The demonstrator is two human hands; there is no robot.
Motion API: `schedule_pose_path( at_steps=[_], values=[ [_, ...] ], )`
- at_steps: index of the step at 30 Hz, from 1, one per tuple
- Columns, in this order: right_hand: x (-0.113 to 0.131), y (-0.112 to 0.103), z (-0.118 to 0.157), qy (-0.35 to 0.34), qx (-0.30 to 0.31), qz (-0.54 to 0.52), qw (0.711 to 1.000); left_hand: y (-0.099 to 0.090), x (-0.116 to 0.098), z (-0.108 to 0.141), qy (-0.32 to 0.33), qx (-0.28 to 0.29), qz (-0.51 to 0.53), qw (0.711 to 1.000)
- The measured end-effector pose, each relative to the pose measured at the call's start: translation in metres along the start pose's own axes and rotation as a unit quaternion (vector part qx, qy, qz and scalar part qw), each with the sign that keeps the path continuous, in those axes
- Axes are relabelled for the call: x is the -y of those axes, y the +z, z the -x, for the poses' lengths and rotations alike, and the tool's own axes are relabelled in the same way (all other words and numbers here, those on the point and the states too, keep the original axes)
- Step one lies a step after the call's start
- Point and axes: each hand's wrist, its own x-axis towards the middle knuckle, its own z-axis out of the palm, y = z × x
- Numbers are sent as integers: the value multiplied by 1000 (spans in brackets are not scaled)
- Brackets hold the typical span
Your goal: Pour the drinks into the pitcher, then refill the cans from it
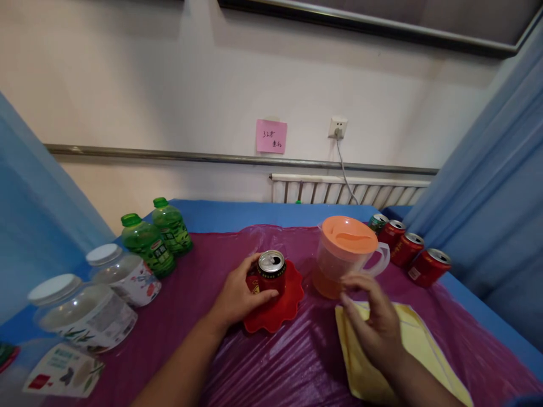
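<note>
My left hand point(241, 291) is wrapped round a red drink can point(272, 274) with a black-and-gold band. The can stands upright, its top facing me with a dark mouth opening in it. Under the can lies a red scalloped dish point(292, 294). Over a folded yellow cloth point(413, 333) hovers my right hand point(373, 322), fingers loosely curled, thumb and index tips slightly apart with nothing visible between them. Just beyond those fingertips stands a clear pitcher point(328, 260) with an orange lid and some orange liquid at its bottom.
At the right stand several cans point(409, 249), mostly red. Along the left are two green bottles point(148, 243) and white-lidded clear jars point(85, 316). Purple plastic sheeting point(203, 350) covers the blue table point(254, 213). A radiator point(322, 186) and wall socket point(338, 128) are behind.
</note>
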Motion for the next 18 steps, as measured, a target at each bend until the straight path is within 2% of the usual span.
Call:
schedule_pose_path(
  at_steps=[2, 5, 10, 13, 18],
  values=[
    [10, 21, 5, 27, 108, 6, 994, 1, 0, 1, -1, 9, 11, 1000],
    [17, 52, 1, 98, 186, -3, 978, 2, -1, 2, 2, 30, 23, 999],
    [18, 92, -22, 201, 196, -11, 960, 2, -2, 2, 28, 58, 53, 997],
    [17, 104, -29, 211, 195, -35, 957, 1, -2, -1, 41, 61, 27, 997],
    [16, 109, -27, 208, 187, -59, 958, 2, 3, -4, 56, 77, 3, 995]
  ],
)
